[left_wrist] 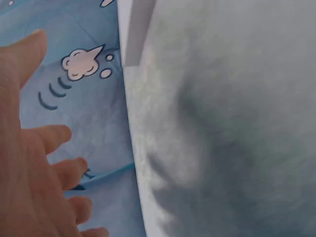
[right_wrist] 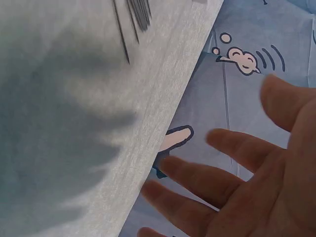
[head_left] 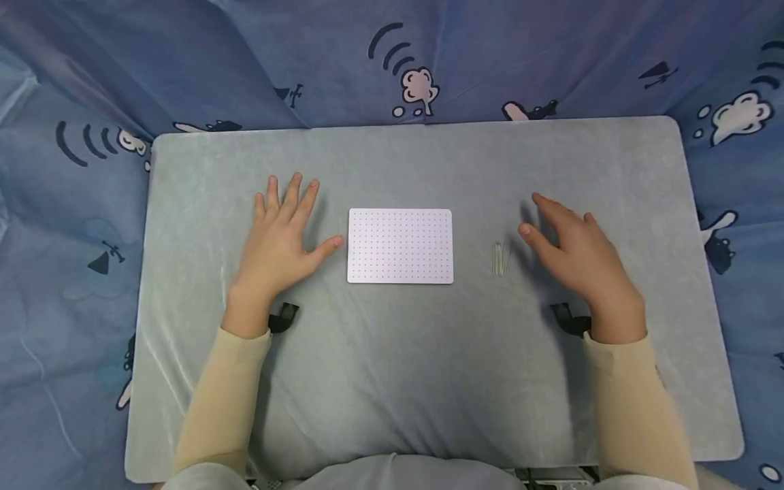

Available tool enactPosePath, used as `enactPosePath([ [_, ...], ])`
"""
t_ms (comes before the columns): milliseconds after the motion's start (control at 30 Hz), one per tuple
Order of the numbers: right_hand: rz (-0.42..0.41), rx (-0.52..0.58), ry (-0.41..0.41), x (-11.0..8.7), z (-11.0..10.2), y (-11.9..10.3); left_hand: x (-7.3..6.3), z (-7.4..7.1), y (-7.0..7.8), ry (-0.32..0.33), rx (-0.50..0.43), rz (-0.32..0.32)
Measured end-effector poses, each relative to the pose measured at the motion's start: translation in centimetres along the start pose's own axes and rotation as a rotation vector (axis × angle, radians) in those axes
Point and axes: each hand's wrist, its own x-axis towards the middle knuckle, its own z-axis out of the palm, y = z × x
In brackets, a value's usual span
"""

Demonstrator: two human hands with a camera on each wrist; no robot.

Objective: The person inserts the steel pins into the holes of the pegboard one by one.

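A white board (head_left: 400,246) with rows of small dark holes lies flat near the middle of the table. To its right is a small bunch of thin, needle-like sticks (head_left: 499,259), whose dark ends (right_wrist: 140,15) show at the top of the right wrist view. My left hand (head_left: 278,241) hovers left of the board, fingers spread and thumb pointing toward its edge, holding nothing. Over on the right, my right hand (head_left: 572,252) is held above the table beside the sticks, thumb and fingers apart, with nothing in it.
Grey cloth covers the table (head_left: 398,381). A blue patterned curtain (head_left: 343,61) hangs along the back and both sides. Black straps (head_left: 284,318) sit at the wrists, below the light yellow sleeves' cuffs (head_left: 618,347).
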Motion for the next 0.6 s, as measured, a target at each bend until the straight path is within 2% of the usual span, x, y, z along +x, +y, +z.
enactPosePath([
  [333,0.082,0.012,0.000,-1.2,1.8,0.6,-0.6,2.5,0.8,-0.168,-0.082,0.070],
  [600,0.068,-0.023,0.033,-1.3,3.5,1.2,-0.9,3.5,1.0,-0.227,-0.129,0.036],
])
